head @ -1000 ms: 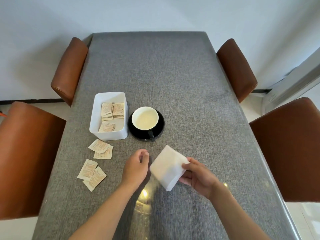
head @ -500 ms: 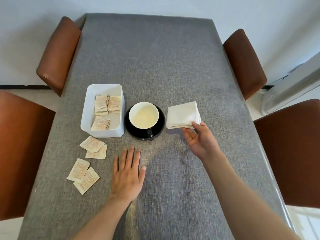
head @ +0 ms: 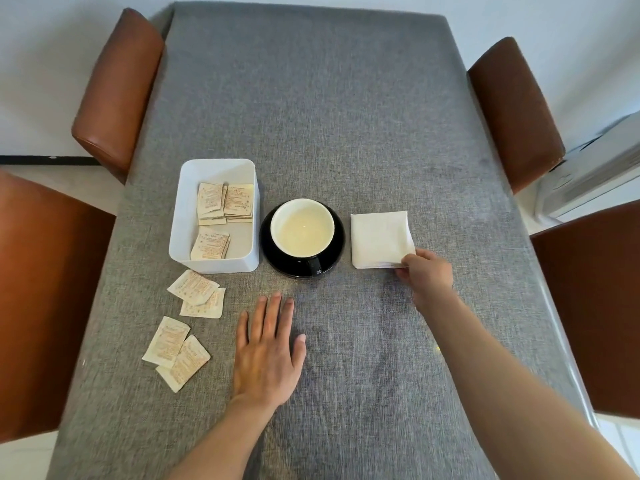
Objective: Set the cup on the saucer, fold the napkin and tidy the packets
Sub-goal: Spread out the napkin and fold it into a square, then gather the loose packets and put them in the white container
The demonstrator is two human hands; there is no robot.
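Observation:
The cup (head: pixel 302 227), black outside and cream inside, stands on the black saucer (head: pixel 334 252) in the middle of the grey table. The folded white napkin (head: pixel 379 237) lies flat just right of the saucer. My right hand (head: pixel 427 276) pinches the napkin's near right corner. My left hand (head: pixel 266 355) rests flat on the table, fingers spread, holding nothing. A white box (head: pixel 180 216) left of the saucer holds several packets (head: pixel 223 202). Several more packets (head: pixel 194 289) lie loose on the table in front of the box, left of my left hand.
Brown leather chairs stand at both long sides: far left (head: pixel 117 91), near left (head: pixel 41 299), far right (head: pixel 512 109) and near right (head: pixel 595 306). The grey tablecloth (head: pixel 311 98) stretches bare beyond the cup. A white appliance (head: pixel 595 168) sits at the right wall.
My right hand carried the folded napkin from in front of me and laid it right of the saucer. My left hand let go and went flat on the table.

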